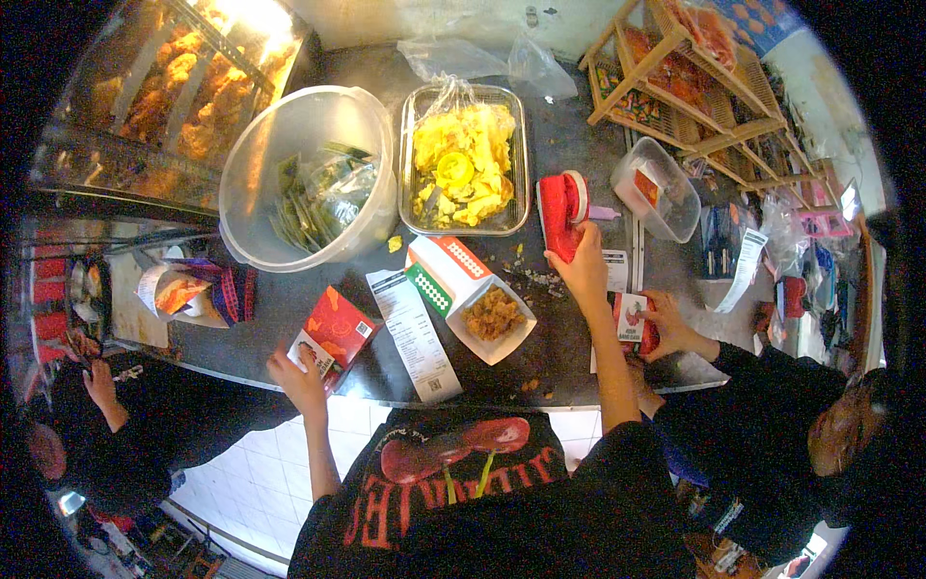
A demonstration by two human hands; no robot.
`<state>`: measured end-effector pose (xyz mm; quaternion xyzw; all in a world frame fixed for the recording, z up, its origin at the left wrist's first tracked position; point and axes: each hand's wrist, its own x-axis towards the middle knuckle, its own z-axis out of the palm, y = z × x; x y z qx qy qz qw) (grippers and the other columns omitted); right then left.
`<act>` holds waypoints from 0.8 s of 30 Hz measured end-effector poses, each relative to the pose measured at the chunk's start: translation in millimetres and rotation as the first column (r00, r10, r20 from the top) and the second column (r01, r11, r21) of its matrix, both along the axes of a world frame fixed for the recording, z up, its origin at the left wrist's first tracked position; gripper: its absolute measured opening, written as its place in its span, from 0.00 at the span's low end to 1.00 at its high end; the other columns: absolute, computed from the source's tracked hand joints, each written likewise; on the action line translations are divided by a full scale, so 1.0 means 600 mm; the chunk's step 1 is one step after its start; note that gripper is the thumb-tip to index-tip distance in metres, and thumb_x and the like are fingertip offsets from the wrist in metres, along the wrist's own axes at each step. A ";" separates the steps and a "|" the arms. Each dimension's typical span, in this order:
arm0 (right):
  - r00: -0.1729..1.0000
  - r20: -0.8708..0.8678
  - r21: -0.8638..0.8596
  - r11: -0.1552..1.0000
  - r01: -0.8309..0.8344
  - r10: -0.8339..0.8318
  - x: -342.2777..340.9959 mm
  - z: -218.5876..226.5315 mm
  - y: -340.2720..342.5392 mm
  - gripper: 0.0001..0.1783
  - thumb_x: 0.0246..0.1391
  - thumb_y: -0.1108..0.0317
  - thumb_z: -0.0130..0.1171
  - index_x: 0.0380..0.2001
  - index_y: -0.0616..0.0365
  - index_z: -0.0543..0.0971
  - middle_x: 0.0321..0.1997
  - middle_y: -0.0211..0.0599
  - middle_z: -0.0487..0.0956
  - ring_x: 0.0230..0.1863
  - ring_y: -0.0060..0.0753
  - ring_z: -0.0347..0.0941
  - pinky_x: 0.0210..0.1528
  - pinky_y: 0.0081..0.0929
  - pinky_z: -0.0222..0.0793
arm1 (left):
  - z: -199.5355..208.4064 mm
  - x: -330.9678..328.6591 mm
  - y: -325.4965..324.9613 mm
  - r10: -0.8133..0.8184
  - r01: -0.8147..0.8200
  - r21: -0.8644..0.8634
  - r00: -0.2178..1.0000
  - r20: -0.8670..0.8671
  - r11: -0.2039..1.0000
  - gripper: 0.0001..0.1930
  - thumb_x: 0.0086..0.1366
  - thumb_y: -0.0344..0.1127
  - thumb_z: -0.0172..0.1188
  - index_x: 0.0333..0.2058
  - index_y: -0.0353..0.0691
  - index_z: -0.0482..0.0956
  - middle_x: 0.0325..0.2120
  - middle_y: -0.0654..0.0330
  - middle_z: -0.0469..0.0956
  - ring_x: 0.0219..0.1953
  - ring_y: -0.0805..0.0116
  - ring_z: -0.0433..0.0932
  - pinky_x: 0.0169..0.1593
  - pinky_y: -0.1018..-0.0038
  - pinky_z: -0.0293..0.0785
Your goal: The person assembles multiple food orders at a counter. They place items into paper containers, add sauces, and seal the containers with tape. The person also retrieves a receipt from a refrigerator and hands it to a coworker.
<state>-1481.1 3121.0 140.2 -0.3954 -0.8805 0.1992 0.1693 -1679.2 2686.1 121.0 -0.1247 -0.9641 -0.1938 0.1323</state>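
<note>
My left hand [303, 382] grips the lower end of a red cardboard food box [338, 333] with a white panel, tilted at the counter's near edge. My right hand [583, 268] reaches forward and closes on the near end of a red, rounded object with a white-edged part [557, 210]; its kind is unclear. Between my hands a paper receipt [415, 338] lies flat. Beside it an open white, green and red food box [451, 274] holds a piece of fried chicken [494, 315].
A clear tub [231, 207] holds dark green packets. A tray [522, 125] holds yellow food in plastic. A co-worker's hand [666, 326] at right holds a red-and-white box [632, 324]. A lit display case [125, 179], wooden rack [738, 125] and small plastic container [683, 217] stand around.
</note>
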 end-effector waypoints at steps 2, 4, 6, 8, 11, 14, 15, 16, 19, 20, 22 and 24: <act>0.997 -0.063 -0.053 0.998 0.032 -0.035 0.005 -0.001 0.001 0.32 0.40 0.58 0.68 0.43 0.61 0.63 0.42 0.51 0.69 0.42 0.53 0.69 0.46 0.39 0.65 | 0.051 0.009 0.071 -0.175 0.145 0.140 0.958 0.230 0.979 0.14 0.62 0.38 0.52 0.40 0.32 0.72 0.38 0.47 0.72 0.43 0.52 0.70 0.47 0.62 0.64; 0.987 -0.141 -0.091 0.993 0.068 -0.081 0.009 -0.002 0.008 0.31 0.42 0.56 0.67 0.41 0.63 0.64 0.41 0.51 0.70 0.42 0.53 0.69 0.46 0.38 0.64 | 0.080 0.031 0.154 -0.447 0.363 0.349 0.871 0.202 0.864 0.08 0.63 0.33 0.51 0.36 0.35 0.74 0.31 0.52 0.75 0.34 0.56 0.74 0.40 0.66 0.68; 0.964 -0.238 -0.101 0.990 0.099 -0.121 0.012 -0.005 0.024 0.29 0.44 0.54 0.65 0.39 0.64 0.65 0.39 0.50 0.70 0.41 0.52 0.69 0.46 0.38 0.64 | 0.092 0.041 0.244 -0.595 0.424 0.437 0.692 0.409 0.793 0.07 0.62 0.31 0.52 0.36 0.35 0.75 0.30 0.53 0.76 0.33 0.60 0.76 0.36 0.69 0.71; 0.928 -0.358 -0.097 0.993 0.071 -0.101 0.012 -0.006 0.050 0.29 0.46 0.52 0.63 0.40 0.65 0.66 0.40 0.51 0.71 0.42 0.52 0.69 0.47 0.38 0.64 | 0.094 0.053 0.343 -0.805 0.533 0.613 0.480 0.349 0.583 0.06 0.62 0.27 0.51 0.37 0.35 0.75 0.31 0.53 0.77 0.31 0.64 0.78 0.32 0.74 0.75; 0.946 -0.309 -0.210 0.977 0.037 -0.102 0.004 -0.005 0.084 0.29 0.51 0.53 0.59 0.49 0.61 0.66 0.47 0.50 0.73 0.47 0.41 0.72 0.48 0.33 0.67 | 0.082 0.064 0.509 -0.904 0.519 0.742 0.295 0.310 0.424 0.11 0.65 0.33 0.51 0.42 0.35 0.75 0.29 0.55 0.79 0.32 0.69 0.79 0.35 0.75 0.75; 0.949 -0.316 -0.258 0.964 -0.069 -0.016 -0.008 -0.001 0.100 0.28 0.54 0.54 0.56 0.52 0.60 0.67 0.47 0.48 0.75 0.49 0.40 0.73 0.50 0.31 0.67 | 0.054 0.081 0.644 -0.878 0.584 0.656 0.340 0.338 0.478 0.16 0.64 0.35 0.49 0.47 0.31 0.70 0.32 0.48 0.77 0.34 0.57 0.79 0.39 0.69 0.74; 0.951 -0.303 -0.402 0.913 -0.069 -0.061 -0.011 0.002 0.104 0.28 0.54 0.54 0.56 0.52 0.60 0.68 0.46 0.50 0.76 0.46 0.40 0.74 0.49 0.30 0.67 | 0.042 0.085 0.672 -0.820 0.617 0.550 0.337 0.462 0.563 0.18 0.64 0.34 0.49 0.49 0.27 0.67 0.34 0.44 0.75 0.37 0.50 0.77 0.40 0.66 0.73; 0.933 -0.359 -0.300 0.950 -0.085 -0.029 -0.014 0.006 0.105 0.26 0.54 0.53 0.55 0.50 0.60 0.70 0.43 0.51 0.77 0.43 0.44 0.75 0.46 0.33 0.68 | 0.028 0.091 0.688 -0.855 0.651 0.555 0.389 0.342 0.518 0.20 0.64 0.35 0.48 0.50 0.27 0.65 0.36 0.42 0.74 0.38 0.47 0.76 0.41 0.64 0.72; 0.939 -0.343 -0.293 0.951 -0.098 -0.009 -0.025 0.020 0.116 0.24 0.54 0.53 0.54 0.46 0.61 0.73 0.37 0.53 0.78 0.38 0.50 0.76 0.41 0.37 0.70 | -0.007 0.093 0.713 -0.880 0.703 0.550 0.453 0.141 0.450 0.23 0.65 0.37 0.46 0.53 0.26 0.61 0.40 0.37 0.72 0.41 0.40 0.73 0.44 0.59 0.71; 0.957 -0.289 -0.358 0.930 -0.083 -0.026 -0.028 0.024 0.121 0.23 0.54 0.53 0.54 0.45 0.61 0.74 0.35 0.54 0.78 0.37 0.52 0.76 0.40 0.37 0.70 | -0.014 0.088 0.716 -0.882 0.697 0.551 0.433 0.186 0.459 0.23 0.66 0.37 0.45 0.54 0.26 0.60 0.41 0.36 0.71 0.41 0.39 0.72 0.44 0.58 0.70; 0.959 -0.283 -0.348 0.933 -0.093 -0.010 -0.034 0.029 0.131 0.23 0.55 0.54 0.53 0.45 0.62 0.74 0.32 0.56 0.77 0.35 0.56 0.75 0.38 0.39 0.69 | -0.024 0.082 0.720 -0.869 0.705 0.509 0.415 0.270 0.494 0.24 0.66 0.38 0.45 0.54 0.27 0.60 0.42 0.35 0.70 0.42 0.38 0.72 0.44 0.57 0.70; 0.973 -0.230 -0.292 0.952 -0.093 0.024 -0.037 0.027 0.133 0.22 0.56 0.55 0.51 0.44 0.63 0.74 0.30 0.58 0.76 0.33 0.62 0.72 0.36 0.44 0.67 | -0.024 0.081 0.724 -0.882 0.695 0.543 0.369 0.293 0.471 0.23 0.66 0.36 0.44 0.54 0.24 0.58 0.41 0.34 0.71 0.41 0.38 0.72 0.43 0.56 0.70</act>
